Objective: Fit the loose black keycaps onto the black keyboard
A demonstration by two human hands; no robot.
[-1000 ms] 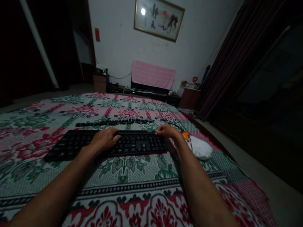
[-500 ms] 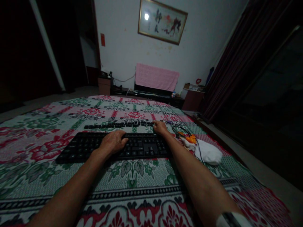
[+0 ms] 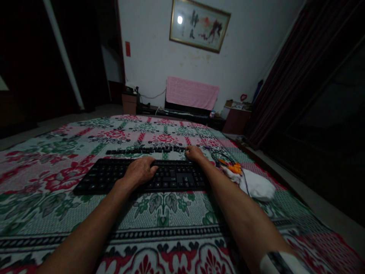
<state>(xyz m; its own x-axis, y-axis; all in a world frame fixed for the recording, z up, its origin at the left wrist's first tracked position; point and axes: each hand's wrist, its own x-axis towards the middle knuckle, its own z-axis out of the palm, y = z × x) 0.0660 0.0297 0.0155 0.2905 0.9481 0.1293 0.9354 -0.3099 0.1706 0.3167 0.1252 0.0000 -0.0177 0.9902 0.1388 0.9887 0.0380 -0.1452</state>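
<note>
A black computer keyboard [image 3: 182, 179] lies flat on the patterned bedspread. My left hand [image 3: 141, 169] rests over its middle, palm down, thumb apart from the fingers; it holds nothing that I can see. Beyond the keyboard's far edge runs a row of loose black keycaps [image 3: 142, 150]. At the right end of that row is my right hand [image 3: 195, 153], its fingers bent together around a small dark keycap [image 3: 187, 149], which they partly hide. The right forearm passes over the keyboard's right end.
To the right lie a white cloth bundle [image 3: 258, 185], an orange item [image 3: 235, 168] and a dark coiled cable [image 3: 221, 156]. The flowered bedspread [image 3: 165, 236] spreads beneath everything. Across the room, a pink towel [image 3: 192, 93] drapes over a screen on a low stand.
The whole view has shifted slightly to the right. My right fingers, stretched toward the row's end before, look more drawn in now. My left hand stays on the keyboard.
</note>
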